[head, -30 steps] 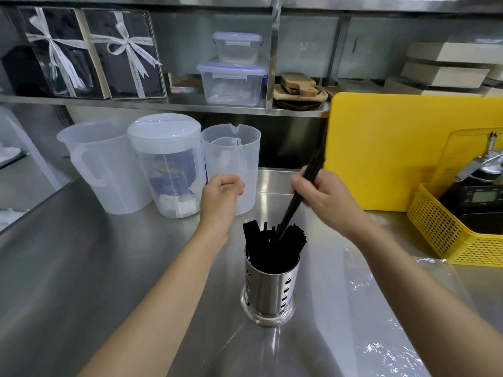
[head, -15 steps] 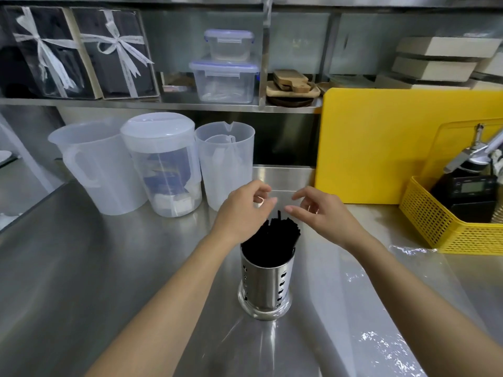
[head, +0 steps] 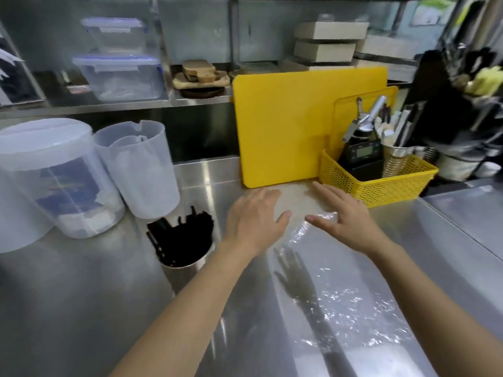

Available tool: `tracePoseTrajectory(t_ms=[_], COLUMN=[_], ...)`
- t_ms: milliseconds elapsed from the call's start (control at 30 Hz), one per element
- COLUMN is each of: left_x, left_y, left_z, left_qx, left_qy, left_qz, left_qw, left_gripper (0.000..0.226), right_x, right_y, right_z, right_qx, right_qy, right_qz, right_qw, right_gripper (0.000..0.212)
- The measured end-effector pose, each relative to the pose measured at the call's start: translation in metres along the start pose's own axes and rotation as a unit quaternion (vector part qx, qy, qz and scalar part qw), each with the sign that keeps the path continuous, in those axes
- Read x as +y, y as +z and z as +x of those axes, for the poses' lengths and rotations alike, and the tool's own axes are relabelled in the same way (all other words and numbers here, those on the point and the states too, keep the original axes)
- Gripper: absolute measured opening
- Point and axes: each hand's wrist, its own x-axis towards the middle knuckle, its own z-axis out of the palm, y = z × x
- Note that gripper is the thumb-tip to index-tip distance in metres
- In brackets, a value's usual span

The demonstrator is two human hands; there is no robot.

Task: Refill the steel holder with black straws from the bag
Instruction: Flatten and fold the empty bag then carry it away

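The steel holder (head: 185,270) stands on the counter left of my forearm, packed with black straws (head: 181,238) that stick up past its rim. A clear plastic bag (head: 340,308) lies flat on the steel counter to the right of the holder; no straws show in it. My left hand (head: 254,220) and my right hand (head: 345,214) hover over the bag's far end, palms down, fingers straight and spread, holding nothing. Whether they touch the bag I cannot tell.
Clear plastic jugs (head: 136,170) and a lidded container (head: 54,178) stand left of the holder. A yellow cutting board (head: 283,126) leans at the back, a yellow basket (head: 378,183) of tools beside it. A shelf above holds boxes.
Both hands left the holder's top and moved right, over the bag. The right hand no longer holds straws. The view swung right, so the holder now sits at left.
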Motion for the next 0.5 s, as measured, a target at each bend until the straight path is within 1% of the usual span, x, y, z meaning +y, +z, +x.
tracePoseTrajectory(t_ms=[133,233,400,500], left_x=[0.014,0.017,0.019,0.016], left_y=[0.055,0.096,0.148,0.171], left_z=[0.0,-0.002,-0.017,-0.029], left_qx=[-0.083,-0.126,-0.2,-0.24], left_qy=[-0.009,-0.03,-0.074,-0.094], left_qz=[-0.021,-0.027,-0.016,0.002], left_qw=[0.996,0.991,0.977,0.966], left_gripper=[0.053,0.056,0.063,0.067], right_x=[0.049,0.082,0.135,0.156], right_y=[-0.002,0.004,0.03,0.045], right_z=[-0.031,-0.051,-0.075,-0.083], right_qx=[-0.045,-0.068,-0.119,-0.133], right_qy=[0.096,0.154,0.218,0.252], right_qz=[-0.001,-0.014,-0.007,0.009], right_qw=[0.994,0.986,0.969,0.959], right_gripper=[0.08,0.076,0.072,0.07])
